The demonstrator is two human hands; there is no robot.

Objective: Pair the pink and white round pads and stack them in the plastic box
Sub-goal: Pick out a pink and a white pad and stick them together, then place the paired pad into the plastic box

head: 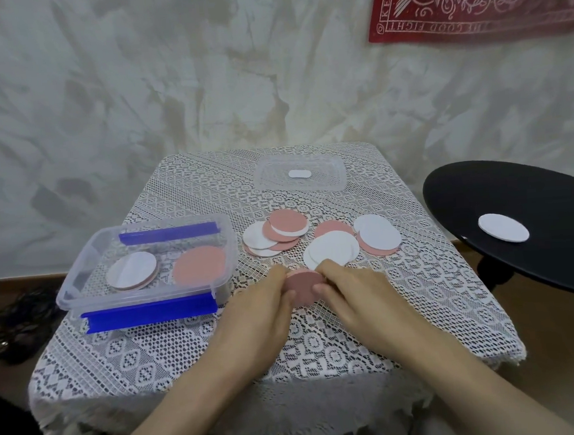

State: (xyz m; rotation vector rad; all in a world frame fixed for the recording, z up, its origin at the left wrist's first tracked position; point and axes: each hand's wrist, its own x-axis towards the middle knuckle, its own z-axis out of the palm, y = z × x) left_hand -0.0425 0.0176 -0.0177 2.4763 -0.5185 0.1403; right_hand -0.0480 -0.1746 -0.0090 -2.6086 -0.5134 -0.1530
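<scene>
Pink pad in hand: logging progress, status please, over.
Left hand and right hand both pinch one pink pad above the table. Plastic box open, two stacks inside. Loose pads behind; path to the box clear.

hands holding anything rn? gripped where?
Yes. Both hands, left and right, hold one pink pad by its opposite side edges, fingertips pinching the rim. Whether a white pad sits behind it cannot be told.
</scene>
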